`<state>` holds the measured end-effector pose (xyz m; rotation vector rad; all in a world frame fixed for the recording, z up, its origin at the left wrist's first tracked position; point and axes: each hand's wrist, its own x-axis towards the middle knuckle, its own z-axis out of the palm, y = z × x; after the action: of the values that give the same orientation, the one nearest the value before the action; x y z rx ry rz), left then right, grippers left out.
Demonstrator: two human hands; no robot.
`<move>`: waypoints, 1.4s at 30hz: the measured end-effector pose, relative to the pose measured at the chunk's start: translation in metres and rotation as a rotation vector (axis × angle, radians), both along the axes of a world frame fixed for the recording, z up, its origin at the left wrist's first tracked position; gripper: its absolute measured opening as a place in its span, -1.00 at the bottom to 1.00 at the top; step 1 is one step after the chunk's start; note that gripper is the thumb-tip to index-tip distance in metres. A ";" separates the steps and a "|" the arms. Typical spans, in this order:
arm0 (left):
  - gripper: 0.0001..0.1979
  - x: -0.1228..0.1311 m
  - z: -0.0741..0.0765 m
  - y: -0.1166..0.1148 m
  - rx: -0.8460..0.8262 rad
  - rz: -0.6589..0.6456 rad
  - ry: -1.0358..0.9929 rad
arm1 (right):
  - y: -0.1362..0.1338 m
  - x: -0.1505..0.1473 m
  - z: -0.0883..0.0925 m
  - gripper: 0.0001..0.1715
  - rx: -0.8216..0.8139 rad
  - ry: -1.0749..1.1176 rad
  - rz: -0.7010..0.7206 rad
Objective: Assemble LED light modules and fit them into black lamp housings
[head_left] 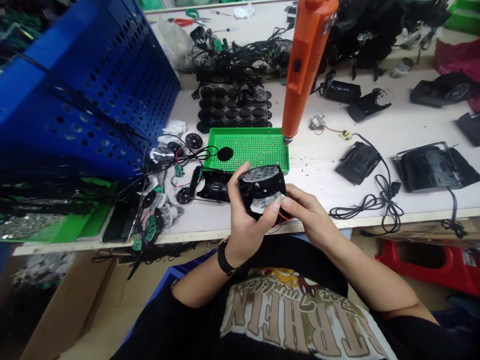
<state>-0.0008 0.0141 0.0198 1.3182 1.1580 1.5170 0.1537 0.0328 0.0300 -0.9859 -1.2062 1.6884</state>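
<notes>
My left hand (245, 225), with a dark band at the wrist, grips a black plastic housing (258, 186) that has a round patterned face on top. Its thumb presses on a clear plastic lens piece (267, 201) at the housing's near side. From the right, my right hand (309, 215) pinches the edge of that clear piece between thumb and fingers. A thin red wire (285, 217) comes out below them. Just left of the housing, another black casing (215, 186) lies on the bench. The undersides of the held parts are hidden.
An orange electric screwdriver (305, 65) hangs over the green tray (287, 165), which holds scattered small screws. A blue perforated crate (123, 65) stands at left, beside wired circuit boards (151, 229). Black casings (358, 162) with cords lie at right. A red stool (450, 265) is below.
</notes>
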 end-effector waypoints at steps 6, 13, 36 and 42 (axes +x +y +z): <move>-0.21 0.000 -0.005 -0.002 -0.105 0.006 -0.025 | -0.003 0.000 -0.008 -0.57 -0.066 0.033 0.007; -0.22 -0.003 -0.005 -0.002 -0.035 0.014 0.014 | -0.004 -0.001 -0.007 -0.54 0.103 -0.077 -0.010; -0.24 -0.003 0.002 -0.008 0.168 0.154 0.201 | -0.004 0.001 -0.001 -0.60 0.311 -0.196 -0.010; -0.19 -0.004 -0.004 -0.002 0.086 0.071 0.102 | -0.005 0.003 0.001 -0.56 0.258 -0.154 -0.011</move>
<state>-0.0045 0.0117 0.0154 1.4399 1.2262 1.5816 0.1564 0.0277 0.0310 -0.9726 -1.4752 1.4246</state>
